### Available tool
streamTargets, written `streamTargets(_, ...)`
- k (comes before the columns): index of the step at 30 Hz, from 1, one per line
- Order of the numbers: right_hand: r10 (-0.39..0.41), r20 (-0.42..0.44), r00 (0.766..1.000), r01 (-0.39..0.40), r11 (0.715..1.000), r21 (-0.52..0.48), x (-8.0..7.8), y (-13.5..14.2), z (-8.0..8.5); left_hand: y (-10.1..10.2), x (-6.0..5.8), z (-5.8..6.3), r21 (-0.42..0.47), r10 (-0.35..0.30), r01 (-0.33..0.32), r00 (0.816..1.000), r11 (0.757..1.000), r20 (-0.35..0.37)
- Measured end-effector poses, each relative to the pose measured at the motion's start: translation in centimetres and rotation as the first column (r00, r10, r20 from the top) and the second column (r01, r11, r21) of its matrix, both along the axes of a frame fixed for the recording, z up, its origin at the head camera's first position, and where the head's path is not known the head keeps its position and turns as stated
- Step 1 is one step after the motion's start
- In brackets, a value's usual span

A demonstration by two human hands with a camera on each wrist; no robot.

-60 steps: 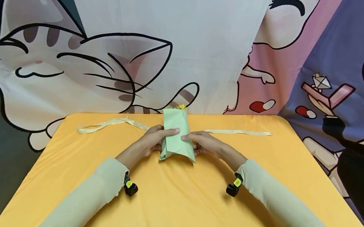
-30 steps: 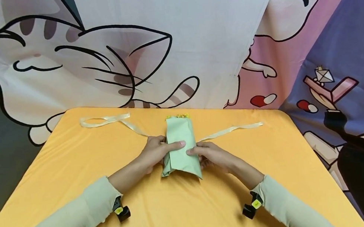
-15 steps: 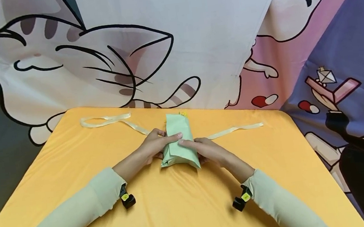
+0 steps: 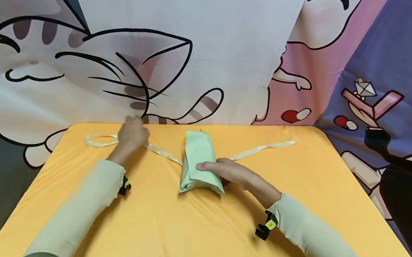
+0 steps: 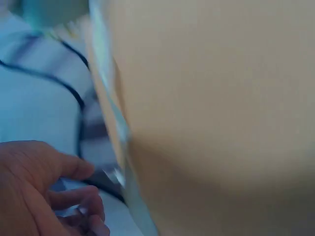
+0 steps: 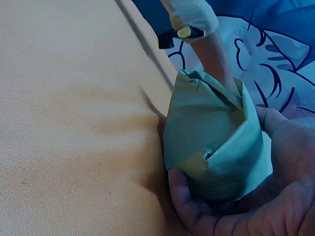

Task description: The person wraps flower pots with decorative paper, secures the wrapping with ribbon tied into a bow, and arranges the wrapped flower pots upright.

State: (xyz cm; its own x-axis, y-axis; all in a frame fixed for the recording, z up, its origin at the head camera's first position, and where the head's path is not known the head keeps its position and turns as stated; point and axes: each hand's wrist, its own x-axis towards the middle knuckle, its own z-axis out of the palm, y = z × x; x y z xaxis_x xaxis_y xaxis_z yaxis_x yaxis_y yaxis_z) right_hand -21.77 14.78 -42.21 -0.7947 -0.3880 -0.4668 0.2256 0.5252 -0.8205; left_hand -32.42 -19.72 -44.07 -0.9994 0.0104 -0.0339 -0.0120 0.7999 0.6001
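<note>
A pale green paper-wrapped bundle [image 4: 197,146] lies on the yellow cloth, small yellow bits like flowers showing at its far end. My right hand [image 4: 231,171] grips its right side, thumb on top; in the right wrist view its fingers [image 6: 183,199] curl round the folded paper end. A cream ribbon [image 4: 164,152] runs out from both sides of the bundle, its middle hidden beneath. Over the ribbon's left part is my left hand [image 4: 132,133]. In the left wrist view its fingers bend loosely beside the ribbon [image 5: 120,130], with a gap between thumb and forefinger.
Yellow cloth [image 4: 157,236] covers the table, whose far edge meets a hanging backdrop [image 4: 235,49] printed with a cat. The ribbon's right tail [image 4: 265,147] stretches toward the right side. Small cameras are strapped to both wrists.
My left hand has let go of the bundle and moved away up and left to the ribbon. The right hand keeps hold of the bundle, which has hardly shifted in the last half second.
</note>
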Motion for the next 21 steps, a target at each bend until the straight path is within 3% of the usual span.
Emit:
streamTargets(1, 0.000, 0.003, 1.000, 0.000, 1.000, 0.003, 0.1, -0.1, -0.1, -1.0, -0.4, -0.2, -0.058, 0.013, -0.013, 1.000, 0.998, -0.002)
streamTargets(2, -0.001, 0.006, 1.000, 0.001, 1.000, 0.005, 0.2, -0.1, -0.2, -1.1, 0.5, 0.8, -0.109, 0.035, -0.032, 0.999, 0.994, 0.026)
streamTargets(5, -0.003, 0.013, 1.000, 0.003, 1.000, 0.003, 0.3, -0.1, -0.4, -3.1, 0.1, -0.1, -0.161, 0.016, -0.003, 0.996, 0.987, 0.083)
streamTargets(8, -0.004, 0.014, 1.000, 0.004, 1.000, -0.003, 0.4, -0.1, -0.4, -4.4, -0.2, -0.6, -0.131, 0.024, -0.012, 0.995, 0.991, 0.092)
streamTargets(12, -0.005, 0.003, 1.000, 0.005, 1.000, -0.004, 0.3, 0.0, -0.3, -6.2, -0.3, -0.4, -0.033, 0.155, -0.155, 0.988, 0.987, 0.015)
streamTargets(16, -0.003, -0.010, 1.000, 0.003, 1.000, 0.004, 0.2, 0.0, -0.2, -9.0, 0.2, 0.4, 0.069, 0.322, -0.320, 0.947, 0.945, -0.012)
streamTargets(19, -0.007, -0.014, 1.000, 0.007, 1.000, 0.009, 0.2, 0.1, -0.1, -11.3, 0.5, 0.6, 0.143, 0.390, -0.395, 0.919, 0.907, 0.064)
streamTargets(21, -0.008, -0.016, 1.000, 0.009, 1.000, 0.009, 0.2, 0.1, -0.2, -12.5, 0.8, 0.5, 0.189, 0.440, -0.460, 0.887, 0.868, 0.137)
